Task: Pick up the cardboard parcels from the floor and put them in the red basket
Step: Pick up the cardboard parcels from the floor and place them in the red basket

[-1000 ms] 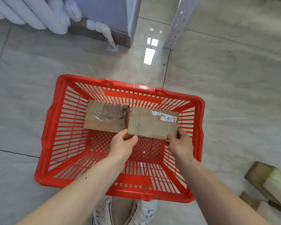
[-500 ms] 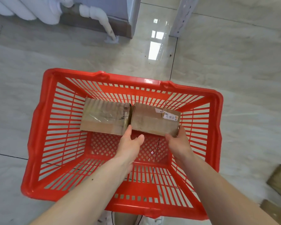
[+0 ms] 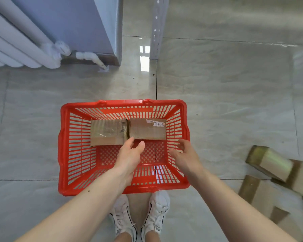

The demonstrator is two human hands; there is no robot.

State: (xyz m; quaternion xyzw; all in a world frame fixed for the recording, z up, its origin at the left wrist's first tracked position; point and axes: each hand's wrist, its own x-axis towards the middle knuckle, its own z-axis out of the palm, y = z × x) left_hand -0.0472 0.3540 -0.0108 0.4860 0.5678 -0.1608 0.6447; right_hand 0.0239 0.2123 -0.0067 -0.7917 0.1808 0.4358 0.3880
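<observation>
The red basket [image 3: 65, 147] stands on the floor in front of my feet. Two cardboard parcels lie side by side against its far wall: a taped one [image 3: 108, 132] on the left and one with a white label [image 3: 147, 129] on the right. My left hand [image 3: 129, 154] hovers open just in front of the seam between them, fingertips close to the parcels. My right hand [image 3: 184, 152] is open over the basket's right side, apart from the labelled parcel. Several more cardboard parcels [image 3: 269, 163] lie on the floor at the right.
A white radiator [image 3: 16, 46] and its pipe sit at the back left beside a blue-grey wall corner [image 3: 101, 27]. A perforated metal post [image 3: 156, 28] stands behind the basket. My white shoes [image 3: 140, 219] are just behind the basket's near rim.
Both hands have let go of the labelled parcel, which now rests in the basket. The hands have drawn back slightly and the view has pulled away and up.
</observation>
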